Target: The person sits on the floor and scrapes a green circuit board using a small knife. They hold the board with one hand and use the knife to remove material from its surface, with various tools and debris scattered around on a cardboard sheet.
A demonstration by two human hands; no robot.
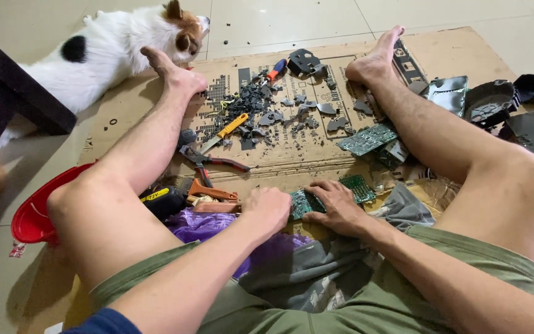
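Note:
I sit on the floor with my legs spread over a sheet of cardboard (292, 164). A green circuit board (360, 187) lies between my legs, near my lap. My right hand (335, 207) presses flat on it, fingers spread over its left part. My left hand (268, 210) is closed in a fist at the board's left edge; what it grips is hidden. An orange-handled tool (212, 192) lies just left of that fist.
Red-handled pliers (214, 162), a yellow-handled tool (227, 131) and a pile of dark plastic scraps (261, 102) lie ahead. Another green board (367, 139) is by my right leg. A white and brown dog (109, 49) lies at my left foot. A red bowl (32, 213) sits left; black casings (489, 99) right.

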